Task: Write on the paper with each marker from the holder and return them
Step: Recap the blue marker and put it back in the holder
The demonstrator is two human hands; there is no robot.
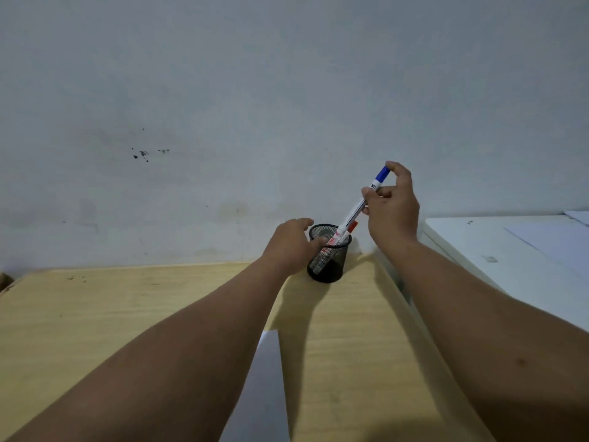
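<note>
A black mesh holder (328,266) stands at the far right of the wooden desk (95,314), close to the wall. My left hand (291,245) grips the holder's left side, fingers curled over its rim. My right hand (393,205) pinches a white marker with a blue cap (360,200) near its top end; the marker is tilted, its lower end at the holder's mouth. A red-capped marker (350,229) leans inside the holder. A white sheet of paper (264,393) lies on the desk between my forearms, partly hidden by the left one.
A white table (497,260) with loose white sheets (554,240) adjoins the desk on the right. A grey, stained wall (287,90) rises right behind the holder.
</note>
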